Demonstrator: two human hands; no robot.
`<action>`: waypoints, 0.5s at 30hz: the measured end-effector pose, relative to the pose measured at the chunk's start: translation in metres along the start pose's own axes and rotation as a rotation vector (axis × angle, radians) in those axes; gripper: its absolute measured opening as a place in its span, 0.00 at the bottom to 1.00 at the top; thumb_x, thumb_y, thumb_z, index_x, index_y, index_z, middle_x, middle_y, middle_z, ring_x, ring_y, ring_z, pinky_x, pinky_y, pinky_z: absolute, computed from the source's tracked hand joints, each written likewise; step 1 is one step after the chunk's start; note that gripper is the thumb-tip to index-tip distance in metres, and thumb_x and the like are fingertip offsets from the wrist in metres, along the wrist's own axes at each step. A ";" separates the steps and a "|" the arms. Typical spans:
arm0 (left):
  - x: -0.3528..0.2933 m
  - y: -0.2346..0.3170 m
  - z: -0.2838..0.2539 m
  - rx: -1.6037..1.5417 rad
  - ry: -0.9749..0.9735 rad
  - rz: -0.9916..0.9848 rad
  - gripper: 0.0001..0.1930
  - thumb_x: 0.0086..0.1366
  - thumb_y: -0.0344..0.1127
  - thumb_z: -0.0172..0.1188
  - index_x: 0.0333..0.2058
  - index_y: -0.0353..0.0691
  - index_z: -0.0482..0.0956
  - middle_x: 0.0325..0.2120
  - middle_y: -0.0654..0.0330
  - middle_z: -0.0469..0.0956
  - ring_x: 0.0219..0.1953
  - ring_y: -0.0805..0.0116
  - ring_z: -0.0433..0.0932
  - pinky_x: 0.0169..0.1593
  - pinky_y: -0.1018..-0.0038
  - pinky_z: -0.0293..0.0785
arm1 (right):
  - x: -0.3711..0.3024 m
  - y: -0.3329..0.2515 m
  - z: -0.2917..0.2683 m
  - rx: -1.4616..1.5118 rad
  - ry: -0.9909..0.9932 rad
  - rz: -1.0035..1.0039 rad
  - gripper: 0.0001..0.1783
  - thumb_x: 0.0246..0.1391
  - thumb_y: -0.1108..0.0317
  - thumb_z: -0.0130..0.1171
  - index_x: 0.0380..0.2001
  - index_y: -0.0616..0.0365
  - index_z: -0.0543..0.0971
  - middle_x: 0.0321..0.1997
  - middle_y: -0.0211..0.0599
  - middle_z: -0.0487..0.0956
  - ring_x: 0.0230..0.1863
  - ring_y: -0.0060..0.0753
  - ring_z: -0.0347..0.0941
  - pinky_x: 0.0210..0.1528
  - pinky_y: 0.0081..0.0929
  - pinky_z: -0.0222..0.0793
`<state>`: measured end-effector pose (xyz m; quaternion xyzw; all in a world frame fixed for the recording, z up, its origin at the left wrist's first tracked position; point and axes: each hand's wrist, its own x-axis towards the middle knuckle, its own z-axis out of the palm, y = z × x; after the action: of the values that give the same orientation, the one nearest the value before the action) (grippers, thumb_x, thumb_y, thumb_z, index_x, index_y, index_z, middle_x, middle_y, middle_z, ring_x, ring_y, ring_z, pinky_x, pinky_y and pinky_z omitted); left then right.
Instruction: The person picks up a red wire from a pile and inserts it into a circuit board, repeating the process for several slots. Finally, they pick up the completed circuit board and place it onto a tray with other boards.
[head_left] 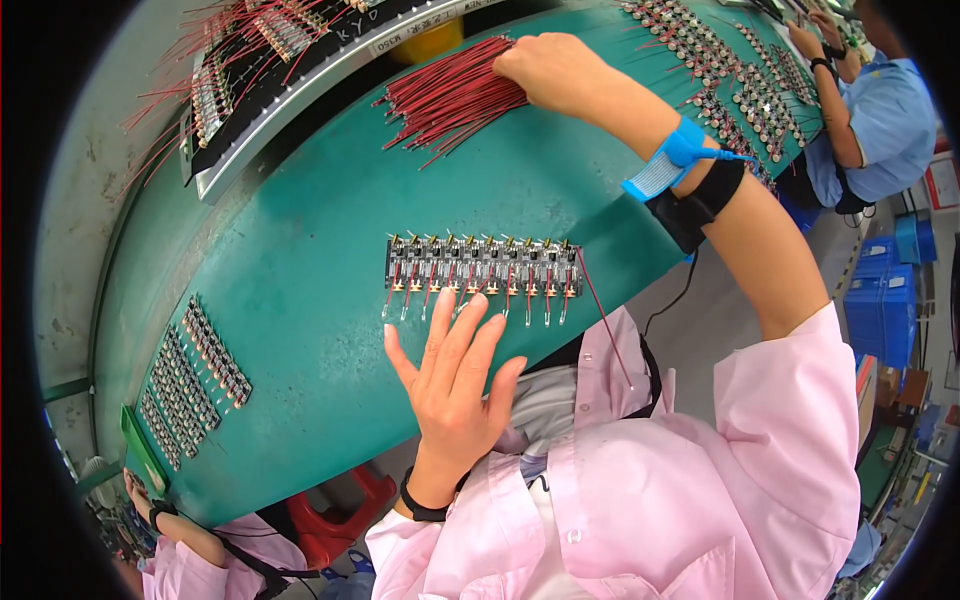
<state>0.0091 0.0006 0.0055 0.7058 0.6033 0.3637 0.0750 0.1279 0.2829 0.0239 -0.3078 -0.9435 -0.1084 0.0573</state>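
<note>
The left hand [455,375] is laid flat at the near edge of the green tabletop [300,260], its grip spread and empty, fingertips just below a strip of small circuit boards [484,266] with red leads. The right hand [552,68] is stretched to the far edge, its grip closed around a bundle of red wires [450,98].
</note>
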 end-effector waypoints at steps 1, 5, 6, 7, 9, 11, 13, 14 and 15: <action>0.000 -0.001 -0.001 0.009 0.009 -0.004 0.15 0.50 0.36 0.59 0.38 0.40 0.75 0.44 0.59 0.72 0.52 0.58 0.65 0.59 0.54 0.29 | 0.002 0.006 -0.001 -0.033 -0.016 0.001 0.04 0.37 0.74 0.53 0.22 0.59 0.71 0.23 0.42 0.74 0.26 0.44 0.72 0.29 0.36 0.68; -0.002 -0.003 -0.001 0.031 0.031 -0.019 0.15 0.49 0.35 0.59 0.38 0.40 0.75 0.43 0.59 0.72 0.52 0.58 0.65 0.59 0.54 0.29 | -0.001 0.013 -0.013 -0.002 0.036 0.031 0.02 0.37 0.73 0.53 0.19 0.59 0.73 0.20 0.42 0.74 0.24 0.42 0.72 0.27 0.34 0.67; -0.002 -0.003 -0.001 0.036 0.038 -0.022 0.15 0.49 0.35 0.59 0.38 0.40 0.75 0.43 0.59 0.72 0.52 0.59 0.66 0.59 0.54 0.29 | -0.003 0.014 -0.017 0.097 0.119 0.064 0.02 0.34 0.73 0.52 0.16 0.58 0.74 0.19 0.43 0.74 0.24 0.44 0.71 0.27 0.37 0.67; -0.001 -0.002 -0.001 0.039 0.040 -0.021 0.15 0.49 0.35 0.59 0.38 0.40 0.75 0.43 0.59 0.72 0.52 0.59 0.66 0.59 0.54 0.29 | -0.005 0.016 -0.022 0.196 0.204 0.097 0.03 0.32 0.73 0.51 0.13 0.57 0.74 0.17 0.45 0.73 0.25 0.47 0.71 0.28 0.39 0.67; 0.000 -0.002 0.000 0.046 0.055 -0.019 0.14 0.49 0.33 0.59 0.38 0.40 0.75 0.43 0.60 0.72 0.51 0.59 0.67 0.59 0.55 0.32 | -0.014 0.012 -0.040 0.530 0.179 0.202 0.04 0.35 0.73 0.52 0.15 0.61 0.75 0.16 0.41 0.73 0.21 0.38 0.70 0.24 0.32 0.66; 0.001 -0.001 -0.002 0.061 0.070 -0.025 0.14 0.49 0.32 0.59 0.37 0.40 0.75 0.43 0.60 0.72 0.51 0.60 0.67 0.59 0.55 0.33 | -0.027 -0.003 -0.056 1.204 0.106 0.400 0.08 0.41 0.72 0.55 0.19 0.69 0.75 0.14 0.35 0.73 0.14 0.21 0.69 0.17 0.18 0.64; 0.005 0.000 -0.005 0.040 0.102 0.002 0.14 0.49 0.29 0.59 0.37 0.38 0.74 0.41 0.58 0.73 0.45 0.61 0.71 0.55 0.59 0.48 | -0.044 -0.022 -0.060 1.390 0.029 0.302 0.07 0.44 0.70 0.55 0.24 0.63 0.74 0.21 0.36 0.74 0.18 0.27 0.71 0.24 0.23 0.66; 0.008 0.001 -0.007 0.033 0.121 0.014 0.13 0.50 0.28 0.58 0.37 0.37 0.74 0.40 0.57 0.73 0.41 0.61 0.73 0.53 0.61 0.55 | -0.052 -0.034 -0.062 1.489 0.011 0.270 0.08 0.45 0.68 0.55 0.25 0.64 0.74 0.21 0.35 0.74 0.18 0.23 0.70 0.23 0.19 0.64; 0.011 0.003 -0.007 0.038 0.135 0.008 0.13 0.50 0.28 0.58 0.37 0.37 0.74 0.40 0.57 0.73 0.41 0.61 0.73 0.53 0.61 0.55 | -0.061 -0.045 -0.065 1.579 -0.008 0.241 0.10 0.46 0.67 0.55 0.26 0.65 0.74 0.22 0.34 0.74 0.17 0.19 0.68 0.22 0.16 0.63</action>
<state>0.0071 0.0076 0.0170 0.6832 0.6110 0.3994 0.0193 0.1529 0.1973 0.0692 -0.2765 -0.7019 0.6000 0.2662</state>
